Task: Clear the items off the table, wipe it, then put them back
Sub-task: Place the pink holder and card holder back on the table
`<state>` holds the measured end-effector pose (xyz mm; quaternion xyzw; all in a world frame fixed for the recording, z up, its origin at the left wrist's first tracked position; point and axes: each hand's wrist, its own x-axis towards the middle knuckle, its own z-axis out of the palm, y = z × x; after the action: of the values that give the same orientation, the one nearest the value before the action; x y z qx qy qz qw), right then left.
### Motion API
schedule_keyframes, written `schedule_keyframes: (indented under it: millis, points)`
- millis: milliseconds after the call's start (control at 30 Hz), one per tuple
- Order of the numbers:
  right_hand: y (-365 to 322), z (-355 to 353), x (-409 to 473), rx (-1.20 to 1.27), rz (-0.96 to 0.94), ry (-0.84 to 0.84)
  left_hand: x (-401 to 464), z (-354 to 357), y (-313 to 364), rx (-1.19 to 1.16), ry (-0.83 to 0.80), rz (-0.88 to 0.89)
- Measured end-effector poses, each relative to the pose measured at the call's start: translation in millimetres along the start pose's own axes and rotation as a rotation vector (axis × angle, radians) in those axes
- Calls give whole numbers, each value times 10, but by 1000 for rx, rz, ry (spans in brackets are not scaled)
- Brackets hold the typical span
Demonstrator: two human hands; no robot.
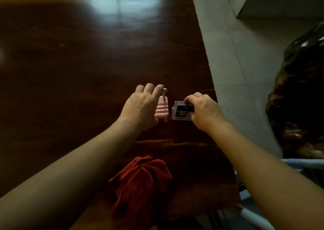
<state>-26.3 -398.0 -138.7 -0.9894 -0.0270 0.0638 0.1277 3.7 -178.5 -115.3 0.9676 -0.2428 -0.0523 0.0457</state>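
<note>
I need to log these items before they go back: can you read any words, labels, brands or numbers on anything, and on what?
No text can be read.
Clear box in the right hand: a dark insert with pale marks, too blurred to read.
Pink item by the left hand: only raised ridges, no lettering.
Red cloth and table: nothing printed.

Dim, soft-focus view; window glare whitens the far table (112,5), edges bowed.

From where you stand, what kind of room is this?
Probably a room in a home: a glossy dark wooden table, a pale tiled floor, and a red cloth lying ready for wiping.
</note>
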Motion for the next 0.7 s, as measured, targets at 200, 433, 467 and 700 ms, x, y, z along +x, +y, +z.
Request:
schedule_keyframes:
  millis: [200, 433, 467, 700]
  points:
    - [249, 69, -72, -4, 27, -20, 117, 171, 230, 73, -27, 66]
    - [380, 214, -122, 21, 18, -6, 142, 286, 300, 79, -46, 88]
    - [388, 232, -122, 27, 17, -6, 144, 295, 303, 82, -43, 90]
    - [427, 326, -126, 63, 3, 4, 116, 377, 299, 75, -29, 104]
